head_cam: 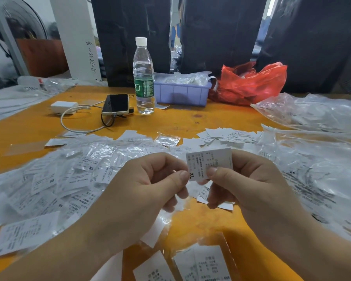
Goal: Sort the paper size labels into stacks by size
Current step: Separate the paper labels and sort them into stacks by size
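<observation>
While both hands pinch one XL label [209, 163] above the counter [24, 126], left hand [148, 179] and right hand [241, 181] fingers grasping its edge | sorting early | loose label heap [55, 179] left; small stack [227, 134] behind.

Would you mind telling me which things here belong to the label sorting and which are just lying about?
Job: XL label, held by left hand and right hand; loose labels.
Lying about: water bottle, phone, charger, red bag, purple tray.
</observation>
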The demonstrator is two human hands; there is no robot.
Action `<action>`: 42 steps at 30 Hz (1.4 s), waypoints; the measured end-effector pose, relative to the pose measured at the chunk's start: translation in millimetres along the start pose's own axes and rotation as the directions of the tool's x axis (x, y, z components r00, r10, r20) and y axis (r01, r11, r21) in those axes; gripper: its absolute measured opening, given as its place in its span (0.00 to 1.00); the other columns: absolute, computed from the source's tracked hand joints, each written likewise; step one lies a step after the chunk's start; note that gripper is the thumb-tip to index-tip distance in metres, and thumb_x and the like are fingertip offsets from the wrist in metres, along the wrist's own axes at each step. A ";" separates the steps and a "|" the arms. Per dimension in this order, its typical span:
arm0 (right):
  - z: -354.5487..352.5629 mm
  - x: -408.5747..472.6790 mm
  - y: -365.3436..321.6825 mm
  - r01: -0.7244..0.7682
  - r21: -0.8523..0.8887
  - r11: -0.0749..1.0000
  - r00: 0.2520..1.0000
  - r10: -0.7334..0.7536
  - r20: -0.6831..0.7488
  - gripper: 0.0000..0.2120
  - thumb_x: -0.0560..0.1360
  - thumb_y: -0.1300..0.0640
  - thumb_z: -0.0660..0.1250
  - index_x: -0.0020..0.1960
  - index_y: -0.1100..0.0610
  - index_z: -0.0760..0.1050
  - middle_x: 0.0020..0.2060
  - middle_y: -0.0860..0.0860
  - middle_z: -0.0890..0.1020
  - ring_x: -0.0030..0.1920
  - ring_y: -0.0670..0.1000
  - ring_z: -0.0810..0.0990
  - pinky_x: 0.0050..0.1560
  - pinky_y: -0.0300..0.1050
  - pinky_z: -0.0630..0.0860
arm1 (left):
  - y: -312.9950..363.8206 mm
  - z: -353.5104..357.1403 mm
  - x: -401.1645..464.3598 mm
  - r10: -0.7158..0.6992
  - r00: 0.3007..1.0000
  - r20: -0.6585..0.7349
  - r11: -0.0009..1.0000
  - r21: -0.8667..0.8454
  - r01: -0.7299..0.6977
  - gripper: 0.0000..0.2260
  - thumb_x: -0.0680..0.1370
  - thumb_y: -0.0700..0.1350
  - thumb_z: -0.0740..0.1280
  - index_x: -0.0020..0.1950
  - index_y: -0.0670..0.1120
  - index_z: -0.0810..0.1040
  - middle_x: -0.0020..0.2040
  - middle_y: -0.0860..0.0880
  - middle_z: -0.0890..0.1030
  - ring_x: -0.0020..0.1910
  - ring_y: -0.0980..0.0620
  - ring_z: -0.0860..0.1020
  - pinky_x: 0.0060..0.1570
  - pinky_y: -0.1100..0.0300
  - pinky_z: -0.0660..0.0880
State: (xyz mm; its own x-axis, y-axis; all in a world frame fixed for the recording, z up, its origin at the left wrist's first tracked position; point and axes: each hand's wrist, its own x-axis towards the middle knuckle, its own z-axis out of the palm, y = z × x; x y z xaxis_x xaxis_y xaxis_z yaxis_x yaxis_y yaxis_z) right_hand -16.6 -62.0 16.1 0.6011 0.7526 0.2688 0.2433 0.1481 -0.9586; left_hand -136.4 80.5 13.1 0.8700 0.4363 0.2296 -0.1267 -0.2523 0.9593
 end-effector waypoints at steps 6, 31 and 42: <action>-3.8 0.9 -4.9 0.065 -0.019 0.998 0.994 -0.066 -0.082 0.10 0.70 0.54 0.66 0.47 0.47 0.84 0.35 0.53 0.84 0.29 0.51 0.79 0.33 0.44 0.78 | 6.4 -0.3 -1.6 -0.001 1.000 -0.019 1.000 -0.004 0.001 0.04 0.70 0.53 0.75 0.43 0.55 0.84 0.31 0.49 0.83 0.29 0.54 0.79 0.31 0.66 0.76; -3.1 -0.8 -7.3 0.050 0.020 0.999 0.996 -0.051 0.072 0.09 0.72 0.56 0.66 0.47 0.50 0.85 0.32 0.55 0.83 0.27 0.51 0.76 0.31 0.39 0.74 | 5.9 -3.1 -0.2 0.023 0.997 -0.070 1.000 0.015 -0.022 0.05 0.69 0.51 0.70 0.40 0.52 0.82 0.31 0.49 0.82 0.28 0.54 0.78 0.31 0.65 0.76; -2.5 2.2 -9.4 -0.013 0.082 0.997 0.995 0.005 0.100 0.09 0.70 0.58 0.65 0.44 0.55 0.85 0.28 0.54 0.80 0.25 0.51 0.73 0.29 0.38 0.72 | 4.4 -5.1 0.8 0.044 0.994 -0.103 0.998 0.046 -0.040 0.04 0.70 0.53 0.69 0.40 0.54 0.82 0.31 0.52 0.82 0.28 0.55 0.78 0.30 0.66 0.76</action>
State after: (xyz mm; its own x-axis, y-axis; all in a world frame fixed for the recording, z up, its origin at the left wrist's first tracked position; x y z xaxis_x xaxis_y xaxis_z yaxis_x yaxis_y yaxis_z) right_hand -15.6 -63.3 25.9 0.5232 0.8137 0.2534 0.1720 0.1905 -0.9665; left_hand -138.7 84.1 18.3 0.8101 0.5110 0.2875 -0.1389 -0.3091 0.9408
